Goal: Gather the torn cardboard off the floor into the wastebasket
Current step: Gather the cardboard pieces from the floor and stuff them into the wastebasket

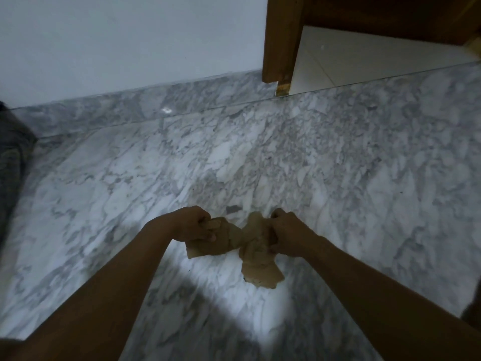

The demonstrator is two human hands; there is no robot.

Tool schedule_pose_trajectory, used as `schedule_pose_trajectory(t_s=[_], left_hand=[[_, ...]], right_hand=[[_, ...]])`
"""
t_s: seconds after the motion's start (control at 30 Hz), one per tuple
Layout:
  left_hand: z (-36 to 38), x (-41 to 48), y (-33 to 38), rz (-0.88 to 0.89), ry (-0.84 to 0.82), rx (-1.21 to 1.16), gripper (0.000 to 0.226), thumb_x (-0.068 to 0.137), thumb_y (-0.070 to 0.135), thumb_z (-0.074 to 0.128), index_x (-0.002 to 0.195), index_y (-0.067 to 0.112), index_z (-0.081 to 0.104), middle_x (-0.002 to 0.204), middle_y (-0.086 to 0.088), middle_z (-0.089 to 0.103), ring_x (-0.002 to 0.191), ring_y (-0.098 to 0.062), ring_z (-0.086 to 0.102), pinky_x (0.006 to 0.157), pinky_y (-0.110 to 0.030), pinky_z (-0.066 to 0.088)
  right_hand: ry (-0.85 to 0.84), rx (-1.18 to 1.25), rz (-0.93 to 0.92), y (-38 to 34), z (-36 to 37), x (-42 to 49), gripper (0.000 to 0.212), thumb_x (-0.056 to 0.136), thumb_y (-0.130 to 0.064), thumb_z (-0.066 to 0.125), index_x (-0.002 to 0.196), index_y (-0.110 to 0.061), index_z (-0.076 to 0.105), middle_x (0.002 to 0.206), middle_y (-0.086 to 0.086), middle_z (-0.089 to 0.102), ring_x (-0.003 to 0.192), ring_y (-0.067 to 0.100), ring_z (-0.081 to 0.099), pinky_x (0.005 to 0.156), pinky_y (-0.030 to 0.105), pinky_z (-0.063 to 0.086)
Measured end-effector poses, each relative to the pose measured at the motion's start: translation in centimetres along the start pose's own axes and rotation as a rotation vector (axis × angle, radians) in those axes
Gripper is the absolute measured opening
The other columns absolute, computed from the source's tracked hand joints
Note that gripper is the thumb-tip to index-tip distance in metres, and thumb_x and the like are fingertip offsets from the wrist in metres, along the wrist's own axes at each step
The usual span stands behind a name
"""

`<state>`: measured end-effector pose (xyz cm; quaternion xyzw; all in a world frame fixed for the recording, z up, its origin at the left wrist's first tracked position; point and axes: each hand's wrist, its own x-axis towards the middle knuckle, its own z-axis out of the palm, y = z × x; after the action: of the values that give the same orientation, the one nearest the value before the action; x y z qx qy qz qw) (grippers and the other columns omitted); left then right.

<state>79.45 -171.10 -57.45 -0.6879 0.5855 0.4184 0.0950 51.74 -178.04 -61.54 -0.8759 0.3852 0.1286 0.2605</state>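
Observation:
Both my hands hold brown torn cardboard low over the grey marble floor [234, 152]. My left hand [196, 225] is shut on one ragged cardboard piece [205, 247] that hangs below its fingers. My right hand [285, 234] grips a larger crumpled cardboard piece [260, 267], whose torn lower end droops toward the floor. The two pieces touch or overlap between my hands. No wastebasket shows in the head view.
A white wall [130, 43] with a marble skirting runs along the back. A wooden door frame [282, 40] stands at the upper right, with pale tiles behind it. A dark object [13, 157] sits at the left edge.

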Motion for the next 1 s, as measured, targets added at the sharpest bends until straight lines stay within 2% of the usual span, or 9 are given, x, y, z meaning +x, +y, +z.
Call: schedule_pose_trajectory(t_s=[0.13,0.3,0.43,0.53,0.6,0.67,0.8,0.87,1.0], left_hand=[[0.0,0.0,0.4,0.003,0.000,0.030,0.031,0.082,0.049,0.070,0.090,0.019,0.064,0.086,0.002,0.067,0.082,-0.017,0.064,0.073,-0.031,0.050],[-0.7,0.9,2.3,0.046,0.029,0.082,0.035,0.082,0.051,0.070,0.093,0.018,0.062,0.091,-0.001,0.066,0.085,-0.020,0.064,0.071,-0.031,0.049],[-0.4,2.5,5.7,0.129,-0.030,0.175,0.032,0.079,0.049,0.073,0.090,0.020,0.064,0.094,-0.001,0.066,0.087,-0.021,0.063,0.074,-0.031,0.050],[1.1,4.4,8.1,0.200,-0.026,0.267,0.039,0.076,0.044,0.078,0.100,0.017,0.066,0.122,0.000,0.052,0.099,-0.023,0.059,0.084,-0.037,0.054],[2.3,5.6,9.1,0.212,0.005,0.376,0.047,0.076,0.041,0.077,0.113,0.017,0.063,0.134,0.000,0.037,0.101,-0.025,0.055,0.087,-0.041,0.053],[3.1,6.3,9.5,0.215,0.060,0.418,0.049,0.076,0.039,0.077,0.115,0.017,0.059,0.131,0.000,0.036,0.096,-0.024,0.054,0.083,-0.038,0.053],[3.7,6.2,9.0,0.200,0.096,0.327,0.043,0.081,0.029,0.072,0.116,0.015,0.051,0.111,-0.006,0.056,0.095,-0.022,0.056,0.070,-0.029,0.040],[3.9,6.0,8.3,0.176,0.111,0.201,0.046,0.080,0.027,0.074,0.114,0.016,0.046,0.102,-0.007,0.059,0.085,-0.019,0.053,0.063,-0.027,0.038],[3.5,5.3,6.9,0.107,0.097,-0.060,0.050,0.082,0.028,0.074,0.121,0.022,0.043,0.100,-0.002,0.059,0.076,-0.012,0.054,0.057,-0.020,0.041]], right_hand=[[0.038,0.129,0.096,0.5,1.0,0.2,0.064,0.071,-0.019,0.081,0.126,-0.017,0.048,0.118,0.009,0.045,0.096,0.029,0.058,0.075,0.035,0.052],[0.123,0.215,0.067,2.1,0.1,-0.4,0.030,0.088,-0.013,0.069,0.117,-0.010,0.062,0.111,0.013,0.060,0.084,0.018,0.058,0.073,0.034,0.057],[0.119,0.308,0.129,3.9,-0.7,-1.0,0.031,0.083,-0.011,0.077,0.111,-0.013,0.063,0.110,0.010,0.055,0.083,0.022,0.063,0.051,0.027,0.055],[0.088,0.373,0.264,5.6,-1.2,-1.8,0.047,0.076,-0.026,0.085,0.113,-0.018,0.057,0.111,0.004,0.045,0.086,0.025,0.064,0.060,0.040,0.062],[0.024,0.229,0.340,6.3,-1.3,-2.6,0.067,0.068,-0.041,0.087,0.119,-0.024,0.048,0.113,0.002,0.039,0.096,0.024,0.060,0.076,0.039,0.059],[0.017,0.146,0.392,6.3,-0.9,-3.2,0.074,0.064,-0.036,0.086,0.121,-0.024,0.041,0.110,0.003,0.036,0.095,0.026,0.055,0.074,0.035,0.052],[0.024,0.273,0.459,6.4,-0.7,-3.5,0.060,0.058,-0.011,0.086,0.105,-0.019,0.049,0.105,0.007,0.048,0.080,0.025,0.058,0.050,0.025,0.042],[0.052,0.374,0.485,6.7,-0.9,-3.4,0.042,0.061,-0.010,0.084,0.093,-0.019,0.058,0.101,0.007,0.058,0.082,0.025,0.064,0.056,0.028,0.053],[0.110,0.370,0.407,6.9,-2.0,-3.5,0.004,0.077,-0.015,0.080,0.079,-0.017,0.078,0.082,-0.003,0.072,0.085,0.014,0.070,0.063,0.015,0.048]])
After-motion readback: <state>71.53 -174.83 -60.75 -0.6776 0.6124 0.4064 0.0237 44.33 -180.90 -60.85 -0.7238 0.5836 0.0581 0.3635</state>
